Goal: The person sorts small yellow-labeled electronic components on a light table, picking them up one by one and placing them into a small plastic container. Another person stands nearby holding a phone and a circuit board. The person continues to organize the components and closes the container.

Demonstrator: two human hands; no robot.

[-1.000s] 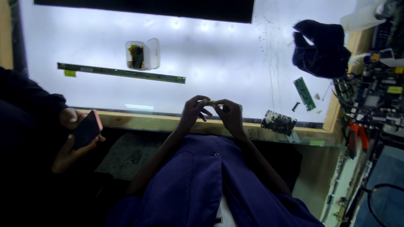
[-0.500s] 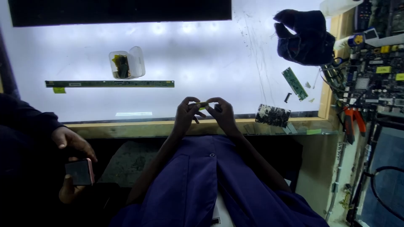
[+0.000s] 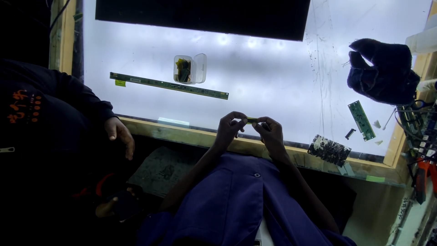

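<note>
Head view, looking down on a backlit white counter (image 3: 273,77) with a pale wooden front rim. The left hand (image 3: 230,127) and the right hand (image 3: 268,131) meet just above that rim, and the fingers of both are pinched closed on the ends of a small, thin yellow-green strip (image 3: 251,120) held between them.

Farther back on the lit surface lie a long narrow green circuit strip (image 3: 168,85) and, just behind it, a small clear plastic box with open lid (image 3: 189,69) holding greenish parts.

To the right are a short green circuit board (image 3: 362,120), a dark square component (image 3: 329,150) at the rim, and a dark blue bundled cloth (image 3: 384,73).

At the left, another person's hand (image 3: 120,134) hangs beside the rim.
</note>
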